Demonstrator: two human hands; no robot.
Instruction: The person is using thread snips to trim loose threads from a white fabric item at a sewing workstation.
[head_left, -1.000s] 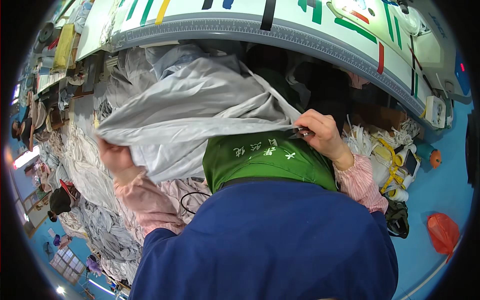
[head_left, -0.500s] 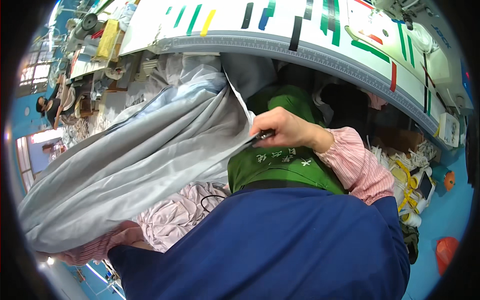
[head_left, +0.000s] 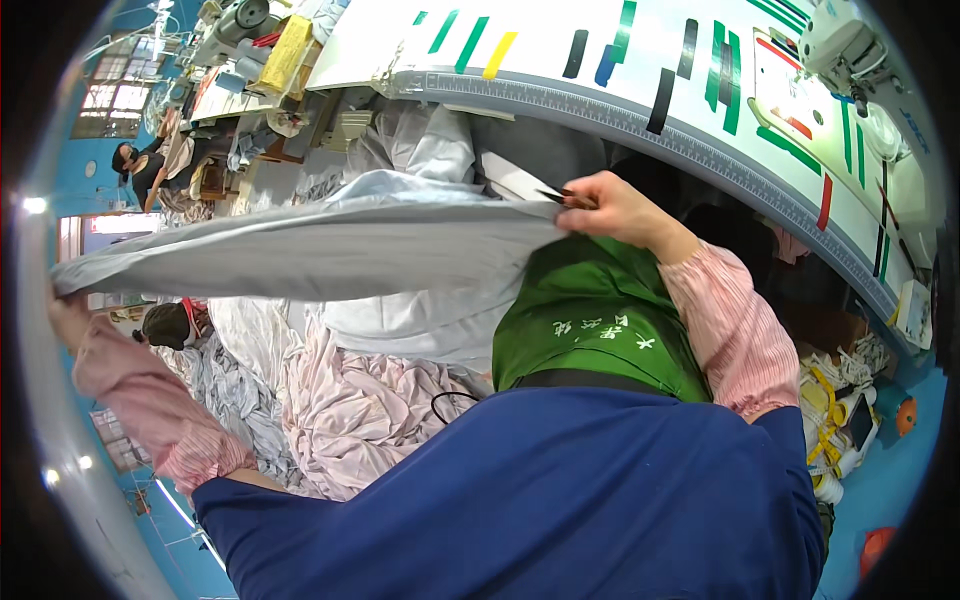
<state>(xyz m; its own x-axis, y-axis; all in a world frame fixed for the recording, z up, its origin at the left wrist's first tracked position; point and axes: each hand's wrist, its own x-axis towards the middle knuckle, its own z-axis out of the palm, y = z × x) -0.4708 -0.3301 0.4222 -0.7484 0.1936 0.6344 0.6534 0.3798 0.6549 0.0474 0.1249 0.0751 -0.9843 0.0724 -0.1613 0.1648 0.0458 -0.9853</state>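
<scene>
Below worktable edge: grey fabric stretched taut; right hand pinching near end, left hand gripping far end.

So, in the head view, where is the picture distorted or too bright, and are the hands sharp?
Head view: the fisheye bends the table edge into a curve; the windows at upper left are overexposed. The right hand pinching the grey fabric is sharp. The left hand, at the dark rim, is stretched and partly hidden. Lighting is even, with soft shadows.
</scene>
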